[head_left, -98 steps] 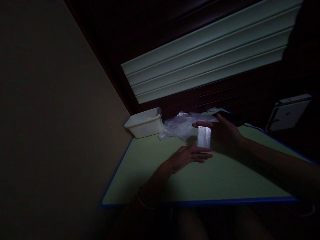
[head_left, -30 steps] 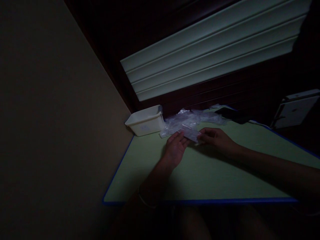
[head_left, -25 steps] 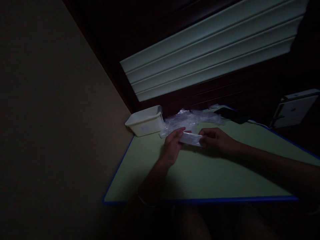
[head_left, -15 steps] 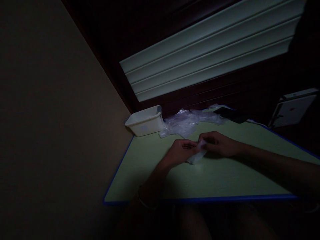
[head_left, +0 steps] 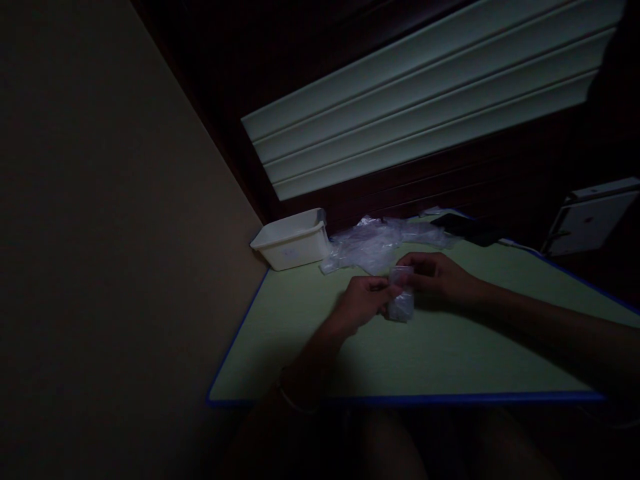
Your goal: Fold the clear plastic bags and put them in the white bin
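Observation:
A small clear plastic bag (head_left: 401,307) is held upright above the light green table (head_left: 310,347). My left hand (head_left: 361,303) pinches its left side between thumb and fingers. From the right, my right hand (head_left: 434,275) grips the upper part of the same bag. Whether anything lies inside the bag cannot be made out in the dim light. Beyond my hands, a loose pile of clear plastic bags (head_left: 367,245) spreads over the back of the table.
A white plastic bin (head_left: 295,250) stands at the table's back left corner, by the wall. Something dark (head_left: 470,230) lies at the back right. Past the right edge is a white box-like object (head_left: 590,220). Blue trim (head_left: 410,400) borders the table.
The bag has turned from a slant to nearly upright and shows more of its face. My right hand has moved slightly up. Both hands still hold the bag.

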`<state>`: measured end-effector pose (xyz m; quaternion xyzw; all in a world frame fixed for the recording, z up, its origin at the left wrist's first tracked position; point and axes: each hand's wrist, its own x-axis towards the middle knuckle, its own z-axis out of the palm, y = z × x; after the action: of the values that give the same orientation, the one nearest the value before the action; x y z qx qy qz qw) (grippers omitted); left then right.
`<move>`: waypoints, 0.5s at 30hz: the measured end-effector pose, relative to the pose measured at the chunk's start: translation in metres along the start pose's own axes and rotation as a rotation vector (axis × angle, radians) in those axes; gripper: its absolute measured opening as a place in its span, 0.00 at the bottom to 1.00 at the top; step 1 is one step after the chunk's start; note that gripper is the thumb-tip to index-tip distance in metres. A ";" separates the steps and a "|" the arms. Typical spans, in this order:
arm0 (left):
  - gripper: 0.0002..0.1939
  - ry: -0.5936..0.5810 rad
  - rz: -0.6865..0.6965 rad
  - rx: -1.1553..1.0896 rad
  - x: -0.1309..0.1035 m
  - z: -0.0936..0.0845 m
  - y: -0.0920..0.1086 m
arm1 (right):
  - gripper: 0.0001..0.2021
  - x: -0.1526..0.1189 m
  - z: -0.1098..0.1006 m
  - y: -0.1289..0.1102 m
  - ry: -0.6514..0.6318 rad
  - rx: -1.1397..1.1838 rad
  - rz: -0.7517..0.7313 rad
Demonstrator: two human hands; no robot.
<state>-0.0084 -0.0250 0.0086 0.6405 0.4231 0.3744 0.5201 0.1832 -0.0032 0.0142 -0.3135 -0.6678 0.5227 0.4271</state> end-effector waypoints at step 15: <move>0.16 0.214 0.028 -0.158 0.005 0.003 -0.001 | 0.17 0.003 0.005 0.004 0.100 0.000 0.002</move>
<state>-0.0037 -0.0212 0.0069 0.5598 0.4365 0.4800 0.5155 0.1771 -0.0019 0.0110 -0.3400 -0.6452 0.5069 0.4594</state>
